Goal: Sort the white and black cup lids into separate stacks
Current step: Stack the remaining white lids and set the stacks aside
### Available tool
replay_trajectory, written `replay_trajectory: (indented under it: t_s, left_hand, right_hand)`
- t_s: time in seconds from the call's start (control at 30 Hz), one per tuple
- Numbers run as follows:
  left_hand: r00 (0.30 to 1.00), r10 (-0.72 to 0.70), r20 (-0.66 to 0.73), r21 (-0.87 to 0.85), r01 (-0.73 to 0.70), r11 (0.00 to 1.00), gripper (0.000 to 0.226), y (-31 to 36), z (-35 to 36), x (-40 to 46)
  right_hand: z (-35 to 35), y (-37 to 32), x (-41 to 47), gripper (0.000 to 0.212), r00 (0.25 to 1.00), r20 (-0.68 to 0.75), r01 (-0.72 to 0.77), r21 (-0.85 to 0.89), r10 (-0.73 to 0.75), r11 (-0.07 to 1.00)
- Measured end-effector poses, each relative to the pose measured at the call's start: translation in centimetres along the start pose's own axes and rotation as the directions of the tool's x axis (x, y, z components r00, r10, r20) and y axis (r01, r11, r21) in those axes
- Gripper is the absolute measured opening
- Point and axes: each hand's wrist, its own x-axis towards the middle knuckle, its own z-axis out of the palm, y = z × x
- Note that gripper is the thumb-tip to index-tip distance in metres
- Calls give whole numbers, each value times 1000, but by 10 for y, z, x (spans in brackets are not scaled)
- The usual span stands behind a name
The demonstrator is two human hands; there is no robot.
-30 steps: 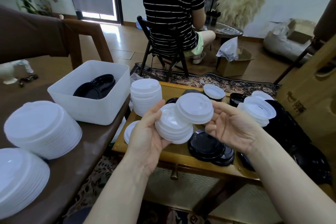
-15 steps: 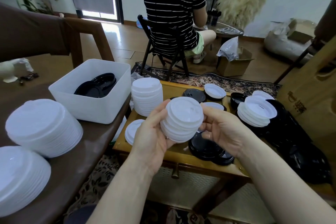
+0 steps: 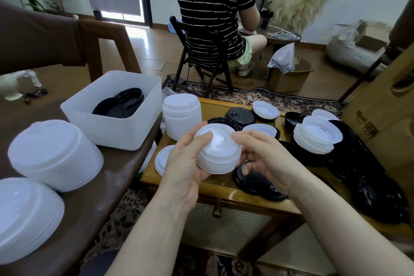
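The brown tabletop [image 3: 94,197] fills the left side, and everything else is placed from the white bin [image 3: 116,119] standing on it. Inside the bin lie black lids [image 3: 121,105]. Left of the bin, on the same tabletop, sit two tall stacks of white lids [image 3: 53,154]. Right of the bin stands a lower yellow tabletop [image 3: 224,188], carrying another white stack [image 3: 181,116] just beside the bin, loose black lids [image 3: 255,181] and more white ones farther right. Right of the bin and nearer the camera, the left hand [image 3: 186,168] cups a small white lid stack [image 3: 218,152], its grip curled round it. The right hand [image 3: 266,159] has its fingers on the stack's top edge, its grip also on it.
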Motion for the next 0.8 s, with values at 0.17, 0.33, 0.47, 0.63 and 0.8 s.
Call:
replay_trajectory:
  t_s: [0.17,0.33,0.47,0.63,0.8]
  left_hand:
    - [997,51,-53,45,-49,998,31,0,0,0]
    - [998,44,-34,47,-42,998,32,1,1,0]
    - [1000,18,9,65,-18,998,39,3,-1,-1]
    - [989,99,-111,31,-96,995,45,9,-4,1]
    - [911,231,-342,15,-241,970,42,29,-27,5]
  right_hand:
    - [4,1,0,28,1000,12,25,67,-26,997]
    - [2,1,1,31,999,22,30,83,-32,996]
    - [2,3,2,28,999,19,25,97,-27,995]
    - [3,-1,3,47,997,-9,81,-4,-81,997]
    - [-20,10,15,29,890,-37,312,-679,-455,665]
